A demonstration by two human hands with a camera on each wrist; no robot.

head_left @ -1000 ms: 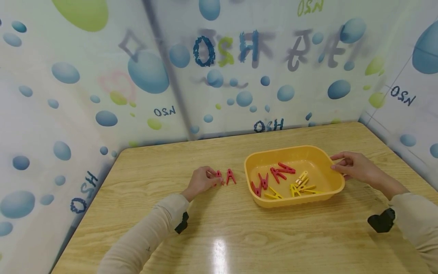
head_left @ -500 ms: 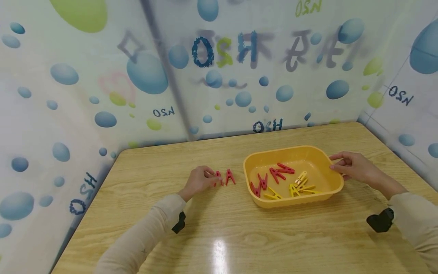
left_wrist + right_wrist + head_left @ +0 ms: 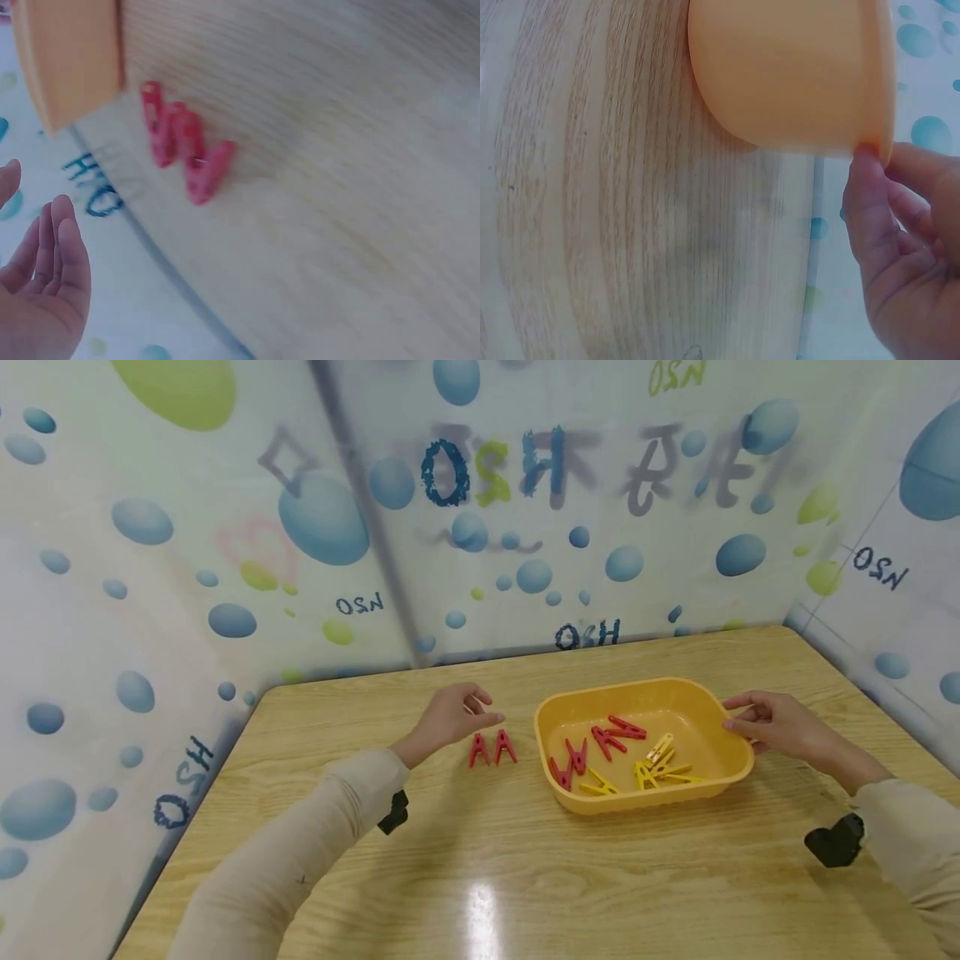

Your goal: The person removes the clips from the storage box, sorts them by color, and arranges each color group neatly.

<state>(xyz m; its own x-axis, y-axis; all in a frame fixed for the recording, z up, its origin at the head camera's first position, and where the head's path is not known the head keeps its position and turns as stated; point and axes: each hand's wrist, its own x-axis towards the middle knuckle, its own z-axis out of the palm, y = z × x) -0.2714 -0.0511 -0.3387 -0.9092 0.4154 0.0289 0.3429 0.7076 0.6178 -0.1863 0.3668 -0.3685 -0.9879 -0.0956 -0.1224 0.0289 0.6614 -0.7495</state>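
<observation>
Two red clothespins, one on the left [image 3: 479, 750] and one on the right [image 3: 505, 747], lie side by side on the wooden table [image 3: 480, 843]. My left hand [image 3: 452, 714] is raised just above and behind them, holding nothing, its fingers loosely bent and apart from the thumb. To their right stands a yellow plastic basket [image 3: 645, 802]. My right hand [image 3: 780, 724] pinches the basket's right rim between thumb and fingers, as the right wrist view also shows. Inside the basket lie several red clothespins [image 3: 606, 742] on the left and several yellow clothespins [image 3: 660, 768] toward the front.
Behind the table hangs a pale wall covering [image 3: 480, 568] with blue and green drops and lettering. Another patterned panel [image 3: 90, 635] closes off the left side. A dark strap piece [image 3: 835, 842] shows below the right wrist.
My left hand has let go of the left red clothespin and lifted up and away from it. The clothespin stays beside the other one. My right hand keeps its hold on the basket.
</observation>
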